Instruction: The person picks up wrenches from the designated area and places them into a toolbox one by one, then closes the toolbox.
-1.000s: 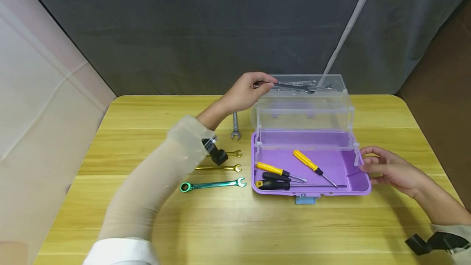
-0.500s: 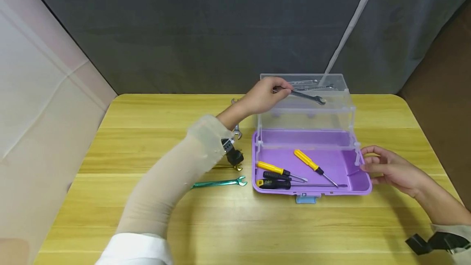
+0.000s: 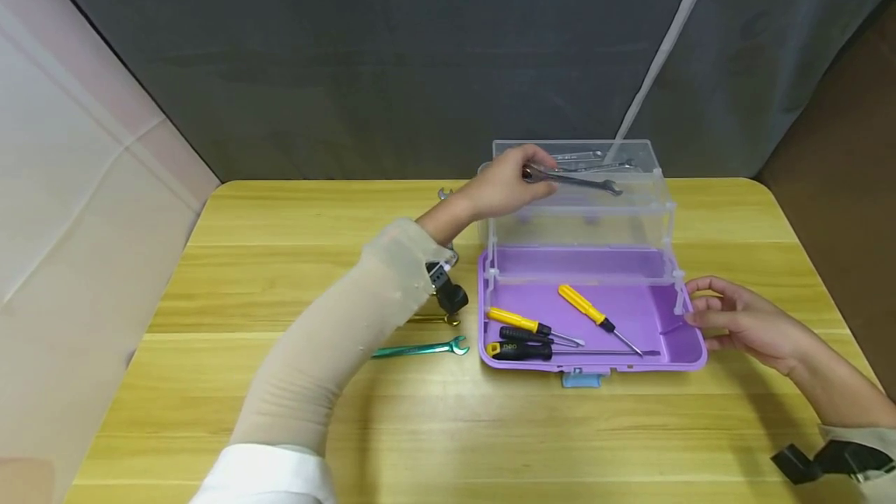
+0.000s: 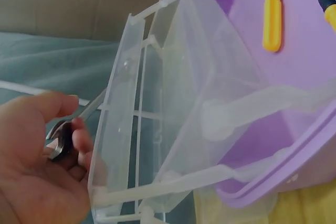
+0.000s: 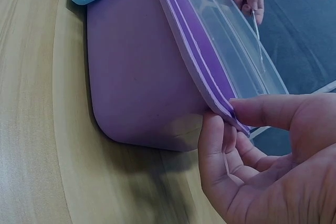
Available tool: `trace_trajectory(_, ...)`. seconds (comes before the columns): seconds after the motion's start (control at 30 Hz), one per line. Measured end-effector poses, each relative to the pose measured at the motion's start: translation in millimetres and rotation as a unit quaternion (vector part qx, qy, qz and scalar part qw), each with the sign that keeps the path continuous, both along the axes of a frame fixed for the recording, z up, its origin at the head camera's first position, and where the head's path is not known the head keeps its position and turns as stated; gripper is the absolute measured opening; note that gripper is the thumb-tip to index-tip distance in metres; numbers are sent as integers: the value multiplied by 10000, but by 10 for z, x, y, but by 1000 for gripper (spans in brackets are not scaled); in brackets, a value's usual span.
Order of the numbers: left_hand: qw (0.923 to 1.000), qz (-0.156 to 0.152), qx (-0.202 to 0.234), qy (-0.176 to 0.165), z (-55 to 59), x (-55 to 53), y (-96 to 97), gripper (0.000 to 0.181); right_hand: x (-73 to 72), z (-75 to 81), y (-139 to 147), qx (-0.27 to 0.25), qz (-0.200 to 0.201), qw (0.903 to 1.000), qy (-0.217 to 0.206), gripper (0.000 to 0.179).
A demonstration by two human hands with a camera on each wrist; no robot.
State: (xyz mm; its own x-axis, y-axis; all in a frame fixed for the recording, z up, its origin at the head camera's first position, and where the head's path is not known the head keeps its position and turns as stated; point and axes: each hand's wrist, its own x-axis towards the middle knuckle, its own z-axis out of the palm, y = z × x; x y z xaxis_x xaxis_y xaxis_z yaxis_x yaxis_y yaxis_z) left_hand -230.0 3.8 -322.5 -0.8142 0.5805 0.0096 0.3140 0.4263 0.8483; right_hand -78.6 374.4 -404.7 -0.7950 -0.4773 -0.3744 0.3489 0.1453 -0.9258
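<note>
The person's left arm reaches from the lower left of the head view up toward the right, its sleeve slanting across the table [image 3: 392, 426] to a bare wrist and a left hand [image 3: 507, 187] at the left part of the raised clear tray [image 3: 637, 191]. The thumb and fingers of that hand pinch one end of a silver wrench [image 3: 581, 180]. The wrench is by the front wall of the tray, its long axis running mostly left to right and dipping a little toward its free, open-mouthed end, which points right. Whether the wrench touches the tray cannot be told. Other wrenches [image 3: 577, 156] lie inside the tray, just behind it. The right forearm comes in from the lower right, and the right hand [image 3: 752, 325] holds the right end of the purple toolbox [image 3: 672, 368], thumb over the rim and fingers curled under it outside. Inside the toolbox lie yellow screwdrivers [image 3: 579, 302] and black-handled screwdrivers [image 3: 521, 351]. A green wrench [image 3: 423, 349] rests on the table to the left, its visible open end pointing right.
</note>
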Motion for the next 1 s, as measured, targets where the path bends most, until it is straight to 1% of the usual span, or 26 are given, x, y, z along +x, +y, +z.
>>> trace_trajectory(0.13, 9978, 0, 393, -533, 30, -10, -56, 37, 4, 3, 2, -2, 14, 10000, 17, 31)
trace_trajectory(0.23, 9945, -21, 651, -818, 34, -28, -76, 39, 11, 9, 7, 1, 10, 10000, 17, 32)
trace_trajectory(0.33, 9931, -60, 719, -927, 17, -39, -82, 42, 15, 10, 7, 20, 8, 10000, 11, 32)
trace_trajectory(0.43, 9941, -91, 631, -879, 13, -28, -75, 42, 19, 12, 8, 64, 14, 10000, 31, 32)
trace_trajectory(0.5, 9964, -73, 437, -722, 13, -21, -60, 41, 20, 12, 7, 77, 13, 10000, 41, 32)
trace_trajectory(0.53, 9979, -41, 284, -585, 12, -19, -52, 40, 19, 12, 5, 78, 5, 10000, 44, 32)
trace_trajectory(0.63, 9996, 82, -248, -56, 12, -13, -25, 40, 15, 8, -4, 58, -8, 10000, 48, 31)
trace_trajectory(0.73, 9954, 203, -762, 544, -1, -13, 5, 39, 12, 8, -8, 76, -27, 10000, 48, 31)
trace_trajectory(0.8, 9912, 251, -987, 849, -15, -7, 22, 39, 12, 14, -4, 74, -22, 10000, 56, 31)
trace_trajectory(0.9, 9859, 343, -1210, 1107, -39, 2, 43, 38, 11, 23, -7, 117, -19, 9999, 78, 30)
trace_trajectory(1.0, 9826, 489, -1359, 1171, -48, 24, 58, 39, 11, 29, -19, 156, -28, 9998, 76, 30)
